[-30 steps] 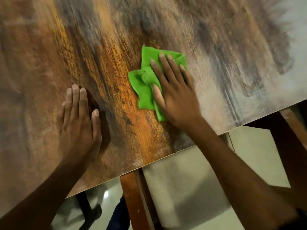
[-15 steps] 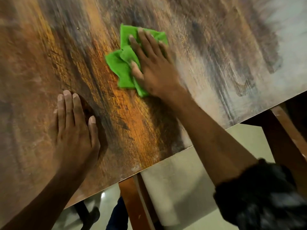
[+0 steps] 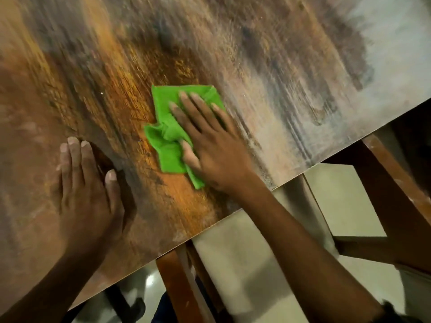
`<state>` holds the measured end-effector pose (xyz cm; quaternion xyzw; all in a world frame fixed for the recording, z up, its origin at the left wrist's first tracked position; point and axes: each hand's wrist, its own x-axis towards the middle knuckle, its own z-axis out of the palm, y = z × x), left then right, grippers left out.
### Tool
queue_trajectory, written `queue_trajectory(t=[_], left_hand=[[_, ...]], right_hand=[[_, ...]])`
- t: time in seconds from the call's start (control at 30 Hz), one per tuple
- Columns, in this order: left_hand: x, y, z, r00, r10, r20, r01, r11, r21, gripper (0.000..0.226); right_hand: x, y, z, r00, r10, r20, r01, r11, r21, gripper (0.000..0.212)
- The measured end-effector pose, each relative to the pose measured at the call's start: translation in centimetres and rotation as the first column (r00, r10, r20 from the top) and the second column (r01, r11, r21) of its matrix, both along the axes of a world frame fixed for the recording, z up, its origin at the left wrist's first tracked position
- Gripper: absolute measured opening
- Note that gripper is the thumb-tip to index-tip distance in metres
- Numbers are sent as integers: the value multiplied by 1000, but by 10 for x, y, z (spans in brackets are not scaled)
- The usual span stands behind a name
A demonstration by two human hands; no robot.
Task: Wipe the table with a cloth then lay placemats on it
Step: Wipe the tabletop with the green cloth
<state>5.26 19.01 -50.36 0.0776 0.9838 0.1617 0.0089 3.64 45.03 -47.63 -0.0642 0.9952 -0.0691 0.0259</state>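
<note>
Pressing green cloth (image 3: 172, 134) flat, right hand (image 3: 214, 148) fingers straight, spread; left hand (image 3: 86, 194) flat on table (image 3: 279, 66).

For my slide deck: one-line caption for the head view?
Right hand presses green cloth on wooden table; left hand rests flat.

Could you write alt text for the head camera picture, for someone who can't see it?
A person's right hand presses a green cloth flat on a worn wooden table, while the left hand rests flat nearby.
</note>
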Motion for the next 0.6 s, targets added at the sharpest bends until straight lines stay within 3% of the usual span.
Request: queue_trajectory(t=[0.17, 0.4, 0.5, 0.6], left_hand=[[-1, 3, 3, 1000, 24, 8, -24, 1000, 4, 68], [-1, 5, 5, 1000, 14, -6, -13, 1000, 8, 69], [-1, 4, 5, 1000, 22, -17, -23, 1000, -18, 66], [-1, 3, 6, 1000, 11, -10, -11, 1000, -16, 65]], right_hand=[[87, 40, 9, 993, -27, 119, 20, 998, 61, 69], [-34, 47, -4, 1000, -11, 20, 10, 999, 46, 70], [-77, 46, -2, 995, -97, 8, 97, 994, 44, 70], [-43, 17, -4, 960, -279, 18, 279, 960, 6, 71]])
